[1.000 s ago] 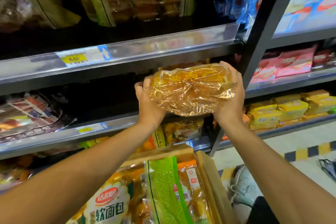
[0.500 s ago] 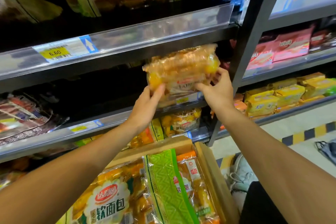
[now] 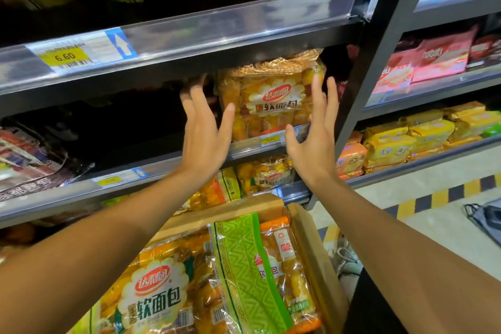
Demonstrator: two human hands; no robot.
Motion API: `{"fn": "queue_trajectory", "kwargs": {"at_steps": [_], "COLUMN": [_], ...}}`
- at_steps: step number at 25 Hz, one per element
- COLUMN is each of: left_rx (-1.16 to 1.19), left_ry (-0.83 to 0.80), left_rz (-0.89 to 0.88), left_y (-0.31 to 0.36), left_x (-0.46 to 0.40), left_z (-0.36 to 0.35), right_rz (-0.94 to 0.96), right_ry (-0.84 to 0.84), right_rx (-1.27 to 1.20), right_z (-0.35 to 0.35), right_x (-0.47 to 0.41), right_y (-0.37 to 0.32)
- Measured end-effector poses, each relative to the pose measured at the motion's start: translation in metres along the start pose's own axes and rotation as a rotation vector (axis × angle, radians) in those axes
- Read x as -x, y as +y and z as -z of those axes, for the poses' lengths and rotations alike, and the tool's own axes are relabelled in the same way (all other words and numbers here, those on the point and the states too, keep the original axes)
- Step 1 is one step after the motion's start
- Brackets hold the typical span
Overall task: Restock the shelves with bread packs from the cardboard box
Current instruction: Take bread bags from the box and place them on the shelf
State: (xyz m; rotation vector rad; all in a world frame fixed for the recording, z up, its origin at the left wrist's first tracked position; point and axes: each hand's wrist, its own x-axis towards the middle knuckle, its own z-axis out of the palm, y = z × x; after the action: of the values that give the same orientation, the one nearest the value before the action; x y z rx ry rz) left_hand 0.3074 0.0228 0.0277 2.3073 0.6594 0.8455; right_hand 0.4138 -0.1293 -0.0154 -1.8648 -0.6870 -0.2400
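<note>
A clear pack of golden bread (image 3: 273,97) with a white label stands upright on the middle shelf (image 3: 168,163), at its right end. My left hand (image 3: 203,127) is spread open just left of the pack, and my right hand (image 3: 314,130) is open in front of its right edge. Neither hand holds anything. Below me the cardboard box (image 3: 314,255) holds more bread packs (image 3: 160,293), one with a green band (image 3: 244,266).
A dark upright post (image 3: 371,68) separates this bay from shelves of pink and yellow snack packs (image 3: 412,138) on the right. The upper shelf rail (image 3: 189,32) carries a 6.60 price tag. The middle shelf is dark to the left of the pack. A grey bag (image 3: 485,217) lies on the floor.
The bread pack went from being held in both hands to standing upright on the middle shelf. Both hands have let go and opened.
</note>
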Motion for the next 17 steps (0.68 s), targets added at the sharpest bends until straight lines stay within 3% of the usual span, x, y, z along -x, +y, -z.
{"fn": "queue_trajectory", "kwargs": {"at_steps": [2, 4, 6, 9, 17], "left_rx": [-0.086, -0.341, -0.481, -0.511, -0.580], "left_ry": [-0.014, -0.130, -0.207, -0.218, -0.255], "left_rz": [-0.399, -0.591, -0.477, -0.262, -0.147], "left_y": [-0.006, -0.018, -0.019, -0.017, -0.018], "left_x": [0.012, 0.008, 0.000, -0.012, -0.031], "left_z": [0.011, 0.009, 0.002, -0.005, -0.012], "right_rz": [0.087, 0.105, 0.070, -0.007, -0.094], "right_ry": [-0.046, -0.086, -0.125, -0.177, -0.228], "right_rx": [0.103, 0.189, 0.256, 0.334, 0.195], "right_z": [0.001, 0.003, 0.006, 0.004, -0.011], "right_x": [0.002, -0.004, -0.014, -0.027, -0.042], "right_y": [0.002, 0.003, 0.002, 0.000, -0.007]}}
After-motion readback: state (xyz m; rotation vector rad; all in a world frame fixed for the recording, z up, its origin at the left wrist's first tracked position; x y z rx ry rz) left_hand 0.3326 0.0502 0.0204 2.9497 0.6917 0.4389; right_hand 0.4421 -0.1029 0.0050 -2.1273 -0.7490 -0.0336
